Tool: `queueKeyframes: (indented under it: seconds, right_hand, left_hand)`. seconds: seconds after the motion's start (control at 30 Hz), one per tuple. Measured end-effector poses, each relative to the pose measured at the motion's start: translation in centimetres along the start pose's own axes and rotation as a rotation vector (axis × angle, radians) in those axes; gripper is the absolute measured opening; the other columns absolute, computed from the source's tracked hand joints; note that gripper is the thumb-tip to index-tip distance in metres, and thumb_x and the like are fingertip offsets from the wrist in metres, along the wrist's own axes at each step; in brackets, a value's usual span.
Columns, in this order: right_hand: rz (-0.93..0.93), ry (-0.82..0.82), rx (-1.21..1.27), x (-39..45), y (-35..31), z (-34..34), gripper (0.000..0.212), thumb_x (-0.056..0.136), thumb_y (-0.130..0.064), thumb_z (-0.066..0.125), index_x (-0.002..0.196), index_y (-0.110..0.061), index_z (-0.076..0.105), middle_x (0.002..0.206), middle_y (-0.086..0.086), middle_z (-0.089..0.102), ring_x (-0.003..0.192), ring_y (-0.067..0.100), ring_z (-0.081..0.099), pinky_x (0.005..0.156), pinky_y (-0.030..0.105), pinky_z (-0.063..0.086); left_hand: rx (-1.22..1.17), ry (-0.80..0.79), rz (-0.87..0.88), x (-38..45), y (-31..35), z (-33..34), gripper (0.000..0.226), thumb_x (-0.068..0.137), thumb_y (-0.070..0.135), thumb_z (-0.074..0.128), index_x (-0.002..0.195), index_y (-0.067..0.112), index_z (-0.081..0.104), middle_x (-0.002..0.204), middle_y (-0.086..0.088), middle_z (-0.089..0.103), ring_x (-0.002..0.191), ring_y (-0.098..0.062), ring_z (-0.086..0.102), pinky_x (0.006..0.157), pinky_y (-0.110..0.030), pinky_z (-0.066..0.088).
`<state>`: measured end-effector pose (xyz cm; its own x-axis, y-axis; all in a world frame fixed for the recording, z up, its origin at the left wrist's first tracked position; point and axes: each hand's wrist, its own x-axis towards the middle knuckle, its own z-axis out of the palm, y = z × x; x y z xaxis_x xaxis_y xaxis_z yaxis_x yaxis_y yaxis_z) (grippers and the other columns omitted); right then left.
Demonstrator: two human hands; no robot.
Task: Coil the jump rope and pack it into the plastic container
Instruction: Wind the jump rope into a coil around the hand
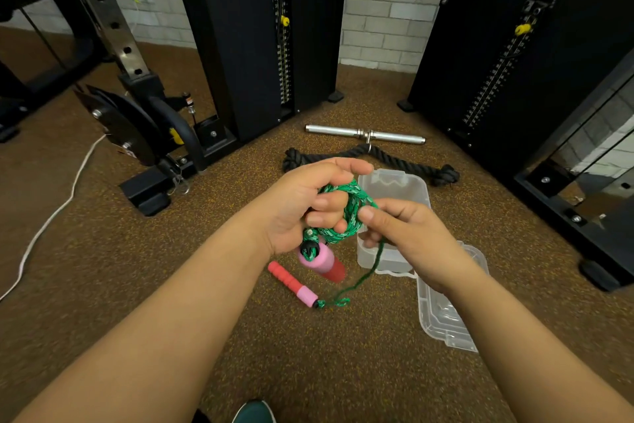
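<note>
My left hand (pixel 305 203) grips several loops of the green jump rope (pixel 350 210), wound around its fingers, above the floor. One pink-and-red handle (pixel 320 261) hangs blurred just below that hand. My right hand (pixel 401 234) pinches the free strand of rope beside the coil. That strand runs down to the second red-and-pink handle (pixel 293 283), which lies on the floor. The clear plastic container (pixel 394 189) stands open on the floor behind my hands, partly hidden by them. Its clear lid (pixel 446 316) lies to the right of it.
A black thick rope attachment (pixel 404 162) and a chrome bar (pixel 365 133) lie on the brown speckled floor beyond the container. Black cable-machine towers (pixel 260 38) stand behind and at the right. A white cord (pixel 61 203) runs along the floor at the left. My shoe (pixel 254 412) shows at the bottom.
</note>
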<state>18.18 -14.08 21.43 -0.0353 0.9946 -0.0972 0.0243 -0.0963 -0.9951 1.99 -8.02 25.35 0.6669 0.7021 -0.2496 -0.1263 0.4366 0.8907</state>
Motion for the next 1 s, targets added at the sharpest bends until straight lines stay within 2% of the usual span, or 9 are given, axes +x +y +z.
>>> queueKeyframes:
  seconds: [0.1,0.2,0.33,0.5,0.63,0.73,0.77,0.83,1.0]
  right_hand:
    - [-0.006,0.129,0.057,0.3,0.6,-1.0,0.015,0.082,-0.027,0.062,0.082,-0.016,0.072,0.05,-0.011,0.056,0.053,0.012,0.048,0.083,0.047,0.046]
    - [0.004,0.166,-0.159,0.6,2.3,-1.3,0.025,0.095,-0.026,0.05,0.087,-0.028,0.074,0.057,-0.006,0.051,0.058,0.013,0.049,0.072,0.04,0.045]
    - [-0.021,-0.03,-0.703,0.3,4.0,-0.5,0.021,0.097,-0.035,0.043,0.093,-0.034,0.064,0.069,-0.004,0.057,0.067,0.018,0.057,0.066,0.035,0.048]
    - [-0.295,-0.165,-1.09,-1.1,1.7,2.5,0.029,0.097,-0.043,0.035,0.083,-0.021,0.048,0.082,-0.001,0.058,0.08,0.02,0.055,0.067,0.038,0.044]
    - [-0.345,-0.194,-0.865,-1.8,-0.6,3.4,0.024,0.093,-0.041,0.045,0.081,-0.021,0.054,0.077,-0.005,0.057,0.074,0.014,0.054,0.066,0.037,0.045]
    - [-0.239,-0.073,-0.561,-1.6,-1.8,1.9,0.015,0.09,-0.033,0.057,0.084,-0.022,0.065,0.075,0.002,0.063,0.065,0.014,0.054,0.062,0.033,0.045]
    - [-0.191,-0.044,-0.477,-1.6,-2.1,1.4,0.012,0.089,-0.031,0.06,0.083,-0.023,0.067,0.073,0.005,0.065,0.061,0.015,0.052,0.06,0.032,0.044]
    - [-0.143,0.004,-0.326,-1.3,-2.2,0.3,0.005,0.086,-0.02,0.064,0.082,-0.019,0.067,0.064,-0.001,0.067,0.057,0.006,0.052,0.059,0.024,0.044]
    - [-0.097,0.173,-0.079,-0.5,-1.2,-1.5,0.012,0.083,-0.019,0.064,0.094,-0.016,0.067,0.073,0.005,0.057,0.062,0.006,0.049,0.059,0.021,0.043]
  left_hand:
    - [-0.19,0.025,0.019,0.0,0.3,-0.1,0.023,0.093,0.013,0.042,0.099,0.016,0.064,0.041,0.01,0.031,0.031,-0.005,0.025,0.047,-0.024,0.042]
    - [-0.347,0.145,0.061,0.5,0.6,-0.4,0.022,0.094,0.019,0.048,0.112,0.017,0.061,0.049,0.009,0.046,0.033,-0.004,0.03,0.05,-0.022,0.044]
    - [-0.461,0.378,0.12,1.1,0.5,-0.7,0.034,0.096,0.019,0.048,0.13,0.015,0.047,0.078,-0.001,0.074,0.036,-0.005,0.036,0.052,-0.021,0.046]
    - [-0.234,0.435,0.104,1.3,0.1,-0.8,0.031,0.096,0.041,0.042,0.122,0.026,0.052,0.105,-0.021,0.071,0.053,-0.014,0.044,0.072,-0.031,0.041]
    - [0.167,0.295,-0.044,1.2,-1.0,-0.9,0.095,0.072,0.085,0.027,0.149,0.03,0.02,0.079,0.0,0.075,0.057,-0.017,0.062,0.073,-0.037,0.054]
    - [0.419,0.208,-0.065,1.6,-1.8,-0.1,0.113,0.057,0.096,0.016,0.15,0.033,0.017,0.125,-0.001,0.062,0.124,-0.026,0.051,0.105,-0.05,0.036]
    - [0.481,0.194,-0.062,1.6,-1.7,0.2,0.112,0.057,0.096,0.01,0.147,0.033,0.026,0.122,0.008,0.06,0.119,-0.017,0.05,0.102,-0.041,0.035]
    - [0.598,0.146,-0.104,1.1,-1.4,0.7,0.103,0.055,0.096,0.005,0.119,0.033,0.054,0.077,0.015,0.065,0.077,-0.008,0.052,0.08,-0.031,0.04]
    - [0.523,-0.034,-0.147,-0.1,-1.1,0.7,0.055,0.084,0.067,0.045,0.131,0.038,0.047,0.053,0.008,0.046,0.05,-0.01,0.04,0.07,-0.03,0.046]
